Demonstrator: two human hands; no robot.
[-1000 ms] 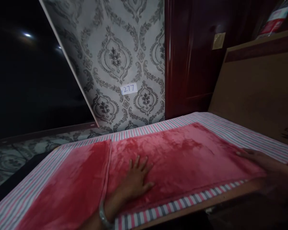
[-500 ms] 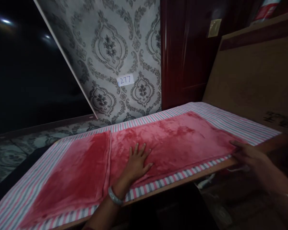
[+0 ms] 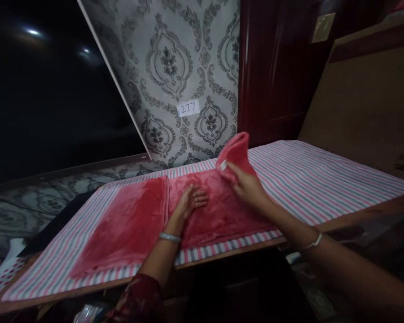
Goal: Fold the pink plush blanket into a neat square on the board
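A plush red-pink blanket [image 3: 131, 224] lies in folded layers on a striped cloth [image 3: 309, 179]. Its left part is flat, with a fold line near the middle. My right hand [image 3: 244, 181] grips the blanket's right end, lifted up and curled over toward the left; a small white tag shows by the fingers. My left hand [image 3: 193, 200] rests on its side against the blanket's middle, fingers extended and palm facing right. Bracelets are on both wrists.
The striped cloth covers a table with a wooden front edge [image 3: 340, 220]. A large dark screen [image 3: 54, 89] stands at the left. Behind are a patterned wall with a paper marked 277 [image 3: 188, 108], a dark red door [image 3: 272, 67] and a big cardboard box [image 3: 370, 94].
My right hand has raised the blanket's right end and carried it left, baring striped cloth on the right. My left hand has turned from palm-down onto its side. The view has shifted.
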